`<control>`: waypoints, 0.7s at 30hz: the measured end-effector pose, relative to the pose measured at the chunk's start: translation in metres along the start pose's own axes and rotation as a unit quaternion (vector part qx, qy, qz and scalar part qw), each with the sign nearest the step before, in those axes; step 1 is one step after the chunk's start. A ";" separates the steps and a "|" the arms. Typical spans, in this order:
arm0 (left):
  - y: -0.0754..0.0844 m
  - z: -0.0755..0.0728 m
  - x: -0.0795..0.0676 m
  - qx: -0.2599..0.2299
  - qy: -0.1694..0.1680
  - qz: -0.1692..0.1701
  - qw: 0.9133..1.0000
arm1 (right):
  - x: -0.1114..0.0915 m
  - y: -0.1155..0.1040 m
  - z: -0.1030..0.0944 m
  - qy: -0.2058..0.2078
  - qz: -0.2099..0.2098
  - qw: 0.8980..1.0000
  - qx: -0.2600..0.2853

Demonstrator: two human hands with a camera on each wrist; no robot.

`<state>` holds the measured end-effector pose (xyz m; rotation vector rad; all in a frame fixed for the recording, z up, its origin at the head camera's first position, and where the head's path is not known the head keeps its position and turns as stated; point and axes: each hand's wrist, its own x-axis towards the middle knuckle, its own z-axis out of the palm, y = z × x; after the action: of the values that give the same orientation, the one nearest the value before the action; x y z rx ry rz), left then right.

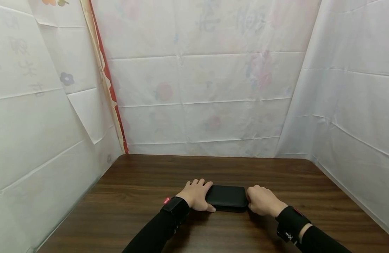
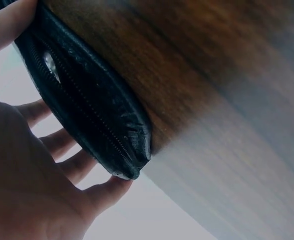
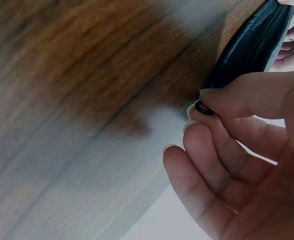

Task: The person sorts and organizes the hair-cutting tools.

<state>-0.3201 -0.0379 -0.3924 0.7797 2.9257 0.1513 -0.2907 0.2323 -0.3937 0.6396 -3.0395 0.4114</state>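
Observation:
A black zippered pouch [image 1: 227,198] with a leathery surface lies flat on the wooden table. My left hand [image 1: 196,195] grips its left end, thumb at the near side and fingers spread over the far side. In the left wrist view, two rows of teeth on the pouch [image 2: 102,105] stand apart, with a small shiny spot between them; what that is cannot be made out. At the right end, my right hand [image 1: 262,200] pinches a small dark zipper pull [image 3: 203,108] between thumb and index finger, the other fingers curled.
The dark brown table [image 1: 143,175] has rounded far corners. White sheeting [image 1: 194,80] with faint printed patterns hangs behind it and along both sides. Black bands circle both wrists, over or beside black sleeves.

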 end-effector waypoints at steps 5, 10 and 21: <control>0.000 -0.003 -0.002 -0.001 -0.001 0.004 1.000 | -0.001 0.002 0.000 0.003 -0.008 1.000 0.005; 0.001 -0.004 -0.002 -0.001 -0.001 0.003 1.000 | -0.001 0.004 0.000 0.007 -0.018 1.000 0.006; 0.001 -0.002 -0.001 -0.005 0.003 -0.002 1.000 | -0.003 0.005 -0.001 0.014 -0.029 0.999 0.018</control>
<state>-0.3191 -0.0377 -0.3900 0.7735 2.9289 0.1684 -0.2903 0.2380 -0.3945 0.7160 -2.9863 0.4699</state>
